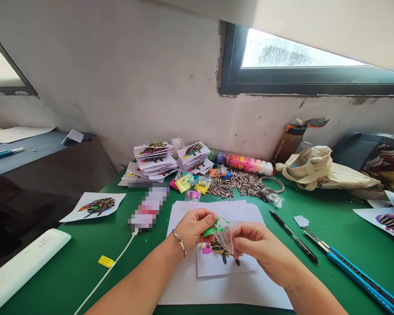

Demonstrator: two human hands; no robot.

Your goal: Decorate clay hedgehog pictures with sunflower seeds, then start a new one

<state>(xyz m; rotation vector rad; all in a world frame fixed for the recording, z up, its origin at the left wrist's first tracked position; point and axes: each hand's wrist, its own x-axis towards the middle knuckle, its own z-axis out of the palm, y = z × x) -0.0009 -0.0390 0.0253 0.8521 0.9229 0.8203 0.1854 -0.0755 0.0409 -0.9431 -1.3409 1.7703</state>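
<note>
A: Begin at the centre. Holding what?

B: Holding a small clear plastic bag with bright green, soft-looking material, just above a small white card. Pinching the green end between thumb and fingers with the left hand; nipping the clear end with the right hand, thumb against forefinger. Cannot tell about the fingertips curled behind.

A: Done so far on the card?

B: Already bearing a pink, head-like patch, a yellow-lined dark body and two black legs. Partly covered, so impossible to judge whole.

A: And left?

B: Probably not complete, judging by the green material, apparently not yet out of the bag.

A: Further out?

B: Directly under the card, large white paper sheets on a green tabletop. Beyond, a loose heap of striped seeds, beside small clear packets of yellow material. Behind those, a stack of white picture cards, seemingly finished. Off to the right, a slim black pen and a blue-handled cutter knife.
</note>
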